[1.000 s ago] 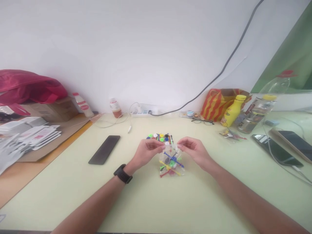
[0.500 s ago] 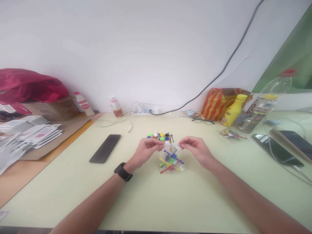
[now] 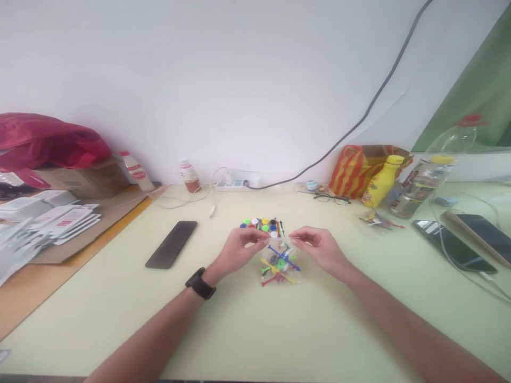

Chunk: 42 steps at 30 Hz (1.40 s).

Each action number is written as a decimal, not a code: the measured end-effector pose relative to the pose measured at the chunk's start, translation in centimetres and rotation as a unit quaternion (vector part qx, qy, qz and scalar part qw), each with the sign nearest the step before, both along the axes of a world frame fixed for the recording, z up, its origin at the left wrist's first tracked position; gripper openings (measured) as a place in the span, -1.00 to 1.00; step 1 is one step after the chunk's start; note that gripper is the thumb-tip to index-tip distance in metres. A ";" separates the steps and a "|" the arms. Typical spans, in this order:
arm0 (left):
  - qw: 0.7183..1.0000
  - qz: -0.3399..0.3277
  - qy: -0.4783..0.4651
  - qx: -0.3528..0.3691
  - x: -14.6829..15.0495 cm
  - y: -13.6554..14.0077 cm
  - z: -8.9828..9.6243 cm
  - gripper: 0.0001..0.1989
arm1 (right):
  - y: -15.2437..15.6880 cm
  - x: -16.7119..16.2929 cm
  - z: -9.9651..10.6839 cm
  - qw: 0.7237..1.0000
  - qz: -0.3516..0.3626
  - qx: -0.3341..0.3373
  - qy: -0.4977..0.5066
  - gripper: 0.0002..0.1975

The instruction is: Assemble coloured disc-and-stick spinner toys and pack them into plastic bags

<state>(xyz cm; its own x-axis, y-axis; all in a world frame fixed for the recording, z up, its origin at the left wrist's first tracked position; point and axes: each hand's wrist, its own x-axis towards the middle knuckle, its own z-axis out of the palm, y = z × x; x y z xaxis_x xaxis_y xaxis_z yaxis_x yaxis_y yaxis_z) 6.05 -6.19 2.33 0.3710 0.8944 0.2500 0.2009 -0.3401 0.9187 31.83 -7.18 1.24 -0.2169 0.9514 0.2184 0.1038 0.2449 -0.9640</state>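
A clear plastic bag (image 3: 293, 276) hangs between my hands, with small blue, yellow, red and green plastic pieces inside it. My left hand (image 3: 241, 250) pinches the upper left corner of the bag between thumb and fingers. At the upper right corner, my right hand (image 3: 317, 246) is closed in a similar pinch. Just beyond the bag lies a group of coloured round discs and sticks (image 3: 265, 227) on the table, partly hidden by my hands. A black watch (image 3: 200, 283) is on my left wrist.
On the left lie a black phone (image 3: 171, 244) and white packets (image 3: 69, 221) on cardboard. A power strip (image 3: 231, 183) stands by the wall. Glasses (image 3: 332, 198), a yellow bottle (image 3: 381, 183), another small bag of pieces (image 3: 379, 219) and two phones are on the right.
My right hand has shifted slightly left, and its fingers lie flatter along the bag's top edge. The bag's top looks straighter. My left hand is almost where it was.
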 end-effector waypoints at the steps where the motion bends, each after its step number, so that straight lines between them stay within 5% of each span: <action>1: 1.000 -0.001 0.015 0.017 0.0 0.1 0.0 -0.78 | 0.0 0.0 0.0 1.000 0.005 0.007 -0.011 -0.73; 5: 0.999 -0.004 0.017 0.036 -0.1 0.2 -0.1 -0.80 | -0.1 -0.2 0.0 1.000 0.030 0.006 0.000 -0.76; 19: 0.995 -0.004 -0.070 -0.073 -0.3 -0.1 0.0 -0.78 | -0.4 -0.1 0.2 0.999 -0.002 0.007 0.033 -0.80; 31: 0.994 0.017 0.072 0.083 -0.3 0.3 -0.1 -0.79 | -0.5 -0.5 -0.4 0.988 -0.024 0.103 -0.109 -0.83; 42: 0.995 0.010 -0.091 -0.038 -0.3 0.1 -0.5 -0.81 | -1.0 -0.5 -0.5 0.972 -0.043 0.222 -0.064 -0.83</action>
<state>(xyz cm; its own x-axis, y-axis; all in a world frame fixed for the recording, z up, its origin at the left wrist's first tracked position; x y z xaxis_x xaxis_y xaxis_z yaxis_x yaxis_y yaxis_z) 5.78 -6.12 1.79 0.3079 0.9199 0.2427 0.0351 -0.2659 0.9634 31.30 -8.19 0.73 -0.1929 0.7852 0.5884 0.2548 0.6192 -0.7427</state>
